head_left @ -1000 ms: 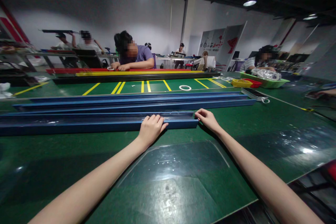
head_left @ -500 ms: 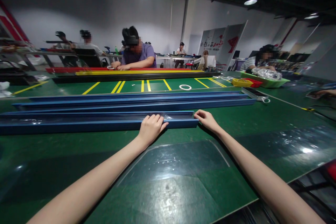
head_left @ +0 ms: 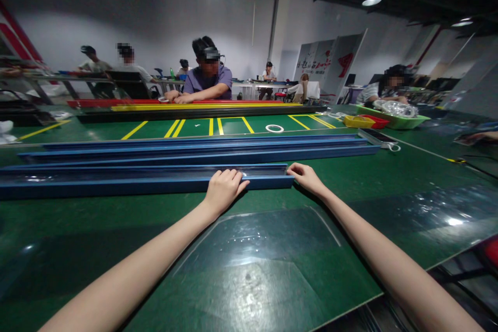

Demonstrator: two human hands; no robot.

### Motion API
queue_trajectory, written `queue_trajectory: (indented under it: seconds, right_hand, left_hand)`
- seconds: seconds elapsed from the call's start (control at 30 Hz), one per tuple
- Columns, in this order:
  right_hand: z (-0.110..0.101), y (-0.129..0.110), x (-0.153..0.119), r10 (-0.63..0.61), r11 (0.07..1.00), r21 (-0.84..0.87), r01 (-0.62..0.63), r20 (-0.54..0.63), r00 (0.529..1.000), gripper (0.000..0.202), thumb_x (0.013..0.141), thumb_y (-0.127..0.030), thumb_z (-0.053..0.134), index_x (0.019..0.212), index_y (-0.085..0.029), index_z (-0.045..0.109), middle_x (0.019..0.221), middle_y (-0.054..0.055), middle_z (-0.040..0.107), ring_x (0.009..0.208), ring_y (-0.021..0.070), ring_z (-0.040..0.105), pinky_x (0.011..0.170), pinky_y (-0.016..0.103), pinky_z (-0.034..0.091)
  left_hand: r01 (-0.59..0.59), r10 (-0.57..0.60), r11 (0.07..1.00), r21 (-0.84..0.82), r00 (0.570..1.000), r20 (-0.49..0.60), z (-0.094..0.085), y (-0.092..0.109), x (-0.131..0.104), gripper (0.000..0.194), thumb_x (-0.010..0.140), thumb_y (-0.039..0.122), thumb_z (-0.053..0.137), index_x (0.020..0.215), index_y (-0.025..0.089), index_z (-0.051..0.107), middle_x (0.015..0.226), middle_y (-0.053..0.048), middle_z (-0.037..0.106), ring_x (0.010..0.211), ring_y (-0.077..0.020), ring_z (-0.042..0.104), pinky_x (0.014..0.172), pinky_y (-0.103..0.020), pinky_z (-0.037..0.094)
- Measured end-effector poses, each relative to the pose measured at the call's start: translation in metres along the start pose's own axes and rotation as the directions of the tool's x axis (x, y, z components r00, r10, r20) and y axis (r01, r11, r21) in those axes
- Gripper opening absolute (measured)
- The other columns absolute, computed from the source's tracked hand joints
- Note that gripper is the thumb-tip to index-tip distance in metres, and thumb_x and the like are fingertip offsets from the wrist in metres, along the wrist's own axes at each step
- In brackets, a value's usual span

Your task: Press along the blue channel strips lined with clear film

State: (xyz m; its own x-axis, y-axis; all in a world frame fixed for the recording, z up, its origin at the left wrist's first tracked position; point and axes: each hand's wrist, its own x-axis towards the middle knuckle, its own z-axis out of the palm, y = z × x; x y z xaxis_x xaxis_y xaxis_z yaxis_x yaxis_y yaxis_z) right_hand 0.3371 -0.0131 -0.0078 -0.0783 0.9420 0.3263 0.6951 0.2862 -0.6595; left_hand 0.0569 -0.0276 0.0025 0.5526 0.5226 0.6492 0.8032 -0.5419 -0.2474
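Note:
A long blue channel (head_left: pixel 155 183) with raised side walls lies across the green table in front of me. Clear plastic film glints inside it. My left hand (head_left: pixel 226 187) is closed over the front wall near the right end, fingers reaching into the trough and thumb pointing right. At the channel's right end, my right hand (head_left: pixel 305 176) has thumb and fingertips pinched together; what sits between them is too small to make out. Just behind, more blue channels (head_left: pixel 311 152) lie side by side.
Clear plastic sheets (head_left: pixel 257 238) lie on the green table (head_left: pixel 342 270) near me. Red, yellow and black strips (head_left: pixel 202 112) lie farther back, before a co-worker (head_left: pixel 206 75). A white ring (head_left: pixel 274 128), phone (head_left: pixel 376 136) and green tray (head_left: pixel 404 120) are beyond the channels.
My hands keep almost the same place on the blue channel. Glints on the film inside it have shifted at the left. The co-worker opposite has raised their head.

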Motion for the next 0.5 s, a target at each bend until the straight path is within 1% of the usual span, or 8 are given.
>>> queue_trajectory:
  seconds: [0.33,0.5]
  right_hand:
    - [0.0007,-0.0013,-0.0002,0.018,1.000,0.010,-0.019,0.019,1.000,0.019,0.071,-0.034,0.047,0.065,-0.017,0.054,0.064,0.000,0.056,0.062,0.0130,0.050,0.059,0.024,0.036]
    - [0.0002,-0.0039,-0.0011,0.024,1.000,0.002,-0.024,0.023,0.999,0.019,0.071,-0.033,0.046,0.065,-0.017,0.054,0.063,0.000,0.056,0.062,0.0129,0.050,0.059,0.023,0.036]
  left_hand:
    - [0.015,-0.014,0.999,-0.043,0.999,0.029,-0.0008,-0.0003,-0.0001,0.032,0.087,0.040,0.038,0.077,0.017,0.057,0.069,-0.004,0.060,0.065,-0.0165,0.052,0.060,-0.029,0.027]
    - [0.017,-0.016,0.999,-0.039,0.999,0.034,-0.0005,-0.0002,0.0000,0.032,0.088,0.040,0.037,0.079,0.017,0.057,0.070,-0.004,0.061,0.066,-0.0163,0.053,0.060,-0.029,0.027]
